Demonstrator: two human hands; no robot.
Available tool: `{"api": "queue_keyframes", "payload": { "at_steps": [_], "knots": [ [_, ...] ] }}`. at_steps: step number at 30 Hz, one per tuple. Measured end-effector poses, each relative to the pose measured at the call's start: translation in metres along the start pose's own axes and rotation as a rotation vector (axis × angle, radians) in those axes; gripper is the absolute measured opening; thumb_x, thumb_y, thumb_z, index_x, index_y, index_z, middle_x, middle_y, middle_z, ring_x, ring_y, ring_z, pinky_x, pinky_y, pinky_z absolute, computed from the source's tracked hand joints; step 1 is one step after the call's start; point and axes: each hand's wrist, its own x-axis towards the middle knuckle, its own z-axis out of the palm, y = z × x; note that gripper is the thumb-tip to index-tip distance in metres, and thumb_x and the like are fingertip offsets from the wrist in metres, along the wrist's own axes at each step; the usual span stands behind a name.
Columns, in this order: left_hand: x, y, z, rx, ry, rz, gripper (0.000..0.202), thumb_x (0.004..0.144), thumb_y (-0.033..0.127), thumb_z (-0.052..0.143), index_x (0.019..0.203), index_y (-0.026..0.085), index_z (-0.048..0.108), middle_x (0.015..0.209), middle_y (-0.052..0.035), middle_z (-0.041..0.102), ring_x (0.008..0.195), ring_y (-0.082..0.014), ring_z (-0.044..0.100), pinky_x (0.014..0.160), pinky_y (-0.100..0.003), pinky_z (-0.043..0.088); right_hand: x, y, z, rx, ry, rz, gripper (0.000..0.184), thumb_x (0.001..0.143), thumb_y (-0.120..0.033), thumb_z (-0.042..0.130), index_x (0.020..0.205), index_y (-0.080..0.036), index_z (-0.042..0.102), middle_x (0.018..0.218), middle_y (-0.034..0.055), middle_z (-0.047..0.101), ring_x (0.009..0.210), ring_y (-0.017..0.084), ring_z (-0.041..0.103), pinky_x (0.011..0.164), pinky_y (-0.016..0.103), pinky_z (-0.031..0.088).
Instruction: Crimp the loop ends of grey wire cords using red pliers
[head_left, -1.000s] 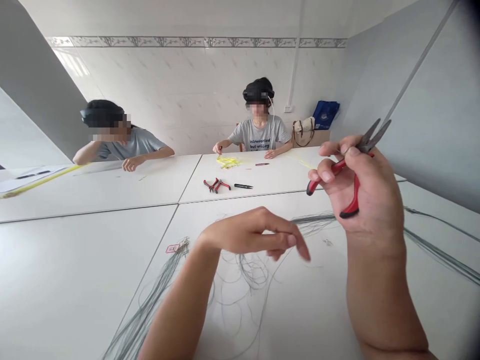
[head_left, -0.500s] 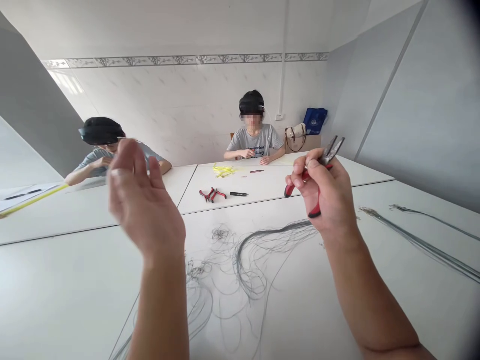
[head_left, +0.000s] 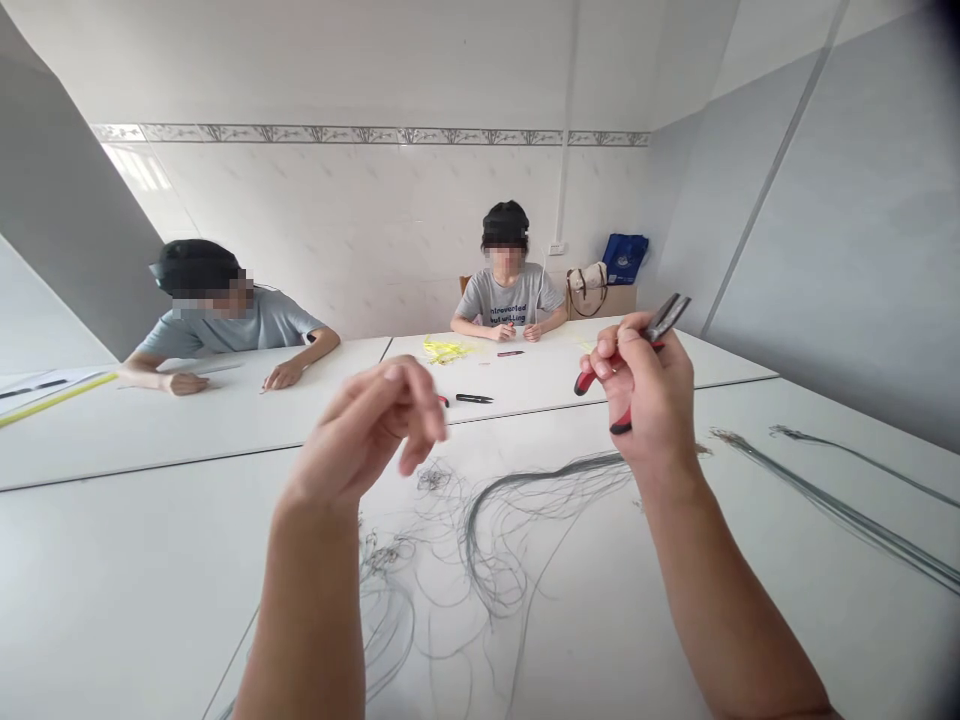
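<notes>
Right grip [head_left: 654, 390] wraps red-handled pliers [head_left: 663, 322], seemingly palmed to leave pinching possible | left grip [head_left: 367, 430] loosely curled, empty | dark strands [head_left: 525, 476] lie across worktop [head_left: 615, 610]

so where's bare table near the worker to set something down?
Roomiest: the near-left table, left of the left forearm. Smaller patches: between the loose grey strands and right forearm, and right of that forearm, on the near side of the straight grey bundle. Crowded: the middle, where those strands and a tangled clump lie.
</notes>
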Motion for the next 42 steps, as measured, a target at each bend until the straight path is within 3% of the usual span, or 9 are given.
{"api": "queue_keyframes", "payload": {
  "at_steps": [3, 6, 10, 14, 17, 20, 23, 31, 42],
  "knots": [
    [-0.005, 0.009, 0.004, -0.245, 0.177, 0.192, 0.028, 0.103, 0.041, 0.051, 0.083, 0.026, 0.063, 0.057, 0.0083, 0.064, 0.032, -0.0046, 0.043, 0.041, -0.018, 0.048, -0.004, 0.009, 0.003, 0.001, -0.05, 0.009, 0.02, 0.091, -0.03, 0.066, 0.082, -0.023, 0.05, 0.068, -0.0052, 0.047, 0.057, 0.009, 0.045, 0.057, 0.027, 0.047],
    [-0.003, 0.009, 0.018, -0.132, 0.462, 0.289, 0.026, 0.108, 0.036, 0.041, 0.104, 0.034, 0.067, 0.12, 0.0067, 0.074, 0.095, -0.0086, 0.074, 0.082, -0.019, 0.061, -0.016, 0.012, 0.011, -0.056, -0.185, 0.001, 0.015, 0.094, -0.028, 0.063, 0.084, -0.022, 0.053, 0.067, -0.0053, 0.046, 0.059, 0.01, 0.047, 0.058, 0.027, 0.044],
    [0.006, 0.002, 0.042, 0.249, 0.556, 0.457, 0.032, 0.108, 0.031, 0.037, 0.112, 0.03, 0.068, 0.154, 0.004, 0.054, 0.149, -0.0193, 0.042, 0.123, -0.043, 0.039, -0.034, 0.009, 0.024, -0.204, -0.36, 0.034, 0.014, 0.095, -0.028, 0.062, 0.084, -0.021, 0.055, 0.069, -0.0041, 0.049, 0.062, 0.01, 0.047, 0.057, 0.026, 0.04],
    [0.007, -0.005, 0.056, 0.905, 0.294, 0.503, 0.028, 0.106, 0.019, 0.039, 0.104, 0.023, 0.067, 0.107, -0.0001, 0.075, 0.112, -0.0171, 0.069, 0.13, -0.051, 0.022, -0.041, 0.007, 0.031, -0.24, -0.354, 0.033, 0.015, 0.094, -0.027, 0.061, 0.083, -0.021, 0.054, 0.069, -0.0038, 0.051, 0.062, 0.01, 0.045, 0.055, 0.025, 0.037],
    [0.005, -0.007, 0.06, 1.055, 0.181, 0.414, 0.026, 0.105, 0.016, 0.039, 0.098, 0.021, 0.064, 0.088, 0.0016, 0.072, 0.08, -0.0127, 0.067, 0.112, -0.042, 0.044, -0.039, 0.01, 0.029, -0.186, -0.306, 0.01, 0.015, 0.094, -0.027, 0.061, 0.083, -0.021, 0.054, 0.071, -0.0038, 0.051, 0.064, 0.01, 0.048, 0.059, 0.026, 0.04],
    [0.003, -0.007, 0.062, 1.039, 0.253, 0.369, 0.014, 0.101, 0.022, 0.052, 0.092, 0.021, 0.064, 0.083, 0.0009, 0.069, 0.069, -0.0118, 0.057, 0.068, -0.027, 0.049, -0.038, 0.013, 0.027, -0.136, -0.295, 0.035, 0.016, 0.094, -0.029, 0.062, 0.083, -0.022, 0.053, 0.069, -0.0048, 0.047, 0.063, 0.011, 0.048, 0.061, 0.027, 0.042],
    [0.003, -0.007, 0.062, 0.995, 0.336, 0.403, 0.006, 0.093, 0.021, 0.066, 0.087, 0.021, 0.066, 0.068, 0.0048, 0.058, 0.055, -0.0084, 0.043, 0.052, -0.024, 0.035, -0.04, 0.012, 0.028, -0.127, -0.329, 0.085, 0.017, 0.095, -0.032, 0.063, 0.085, -0.022, 0.053, 0.067, -0.0053, 0.047, 0.062, 0.011, 0.048, 0.061, 0.028, 0.043],
    [0.001, 0.0, 0.056, 0.796, 0.419, 0.36, 0.012, 0.088, 0.016, 0.067, 0.079, 0.022, 0.066, 0.056, 0.0084, 0.021, 0.05, -0.0085, 0.02, 0.048, -0.026, 0.022, -0.032, 0.0, 0.017, -0.377, -0.507, -0.092, 0.016, 0.102, -0.034, 0.054, 0.093, -0.022, 0.057, 0.073, -0.002, 0.058, 0.067, 0.012, 0.055, 0.065, 0.028, 0.045],
    [-0.004, 0.012, 0.054, 0.807, 0.367, 0.303, 0.011, 0.089, 0.016, 0.065, 0.08, 0.022, 0.065, 0.056, 0.0085, 0.019, 0.05, -0.0084, 0.019, 0.047, -0.025, 0.024, -0.03, -0.024, 0.004, -1.032, -0.617, -0.597, 0.006, 0.098, -0.018, 0.053, 0.096, -0.02, 0.059, 0.08, 0.0007, 0.068, 0.066, 0.012, 0.055, 0.063, 0.028, 0.039]
  ]
}}
